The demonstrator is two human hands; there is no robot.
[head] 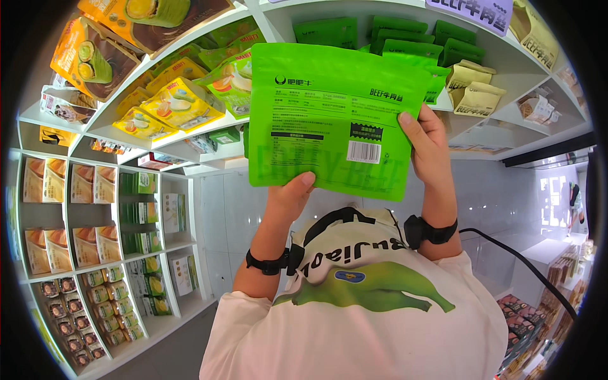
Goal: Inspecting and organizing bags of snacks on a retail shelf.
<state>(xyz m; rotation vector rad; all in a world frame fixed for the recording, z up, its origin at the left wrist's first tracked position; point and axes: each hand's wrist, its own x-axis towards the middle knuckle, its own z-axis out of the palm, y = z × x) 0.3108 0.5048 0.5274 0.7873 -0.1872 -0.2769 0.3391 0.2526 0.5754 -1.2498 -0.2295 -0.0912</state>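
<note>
A bright green flat food pouch (327, 123), its back panel towards me, is held up in front of the shelves. Printed text and a barcode cover that panel. My left hand (290, 192) grips its lower edge, the thumb in front and the fingers hidden behind. At the pouch's right edge, my right hand (427, 142) pinches it with the thumb on the front. Just beyond its upper right corner, more green pouches (413, 47) stand on a white shelf. Both wrists wear black straps.
Yellow snack bags (175, 107) and orange bags (85, 57) lie on shelves at upper left. Cream pouches (472, 97) stand at upper right. A white shelving unit (164, 209) with boxes and jars is on the left. A black cable (517, 254) curves at right. A person (575, 204) is far right.
</note>
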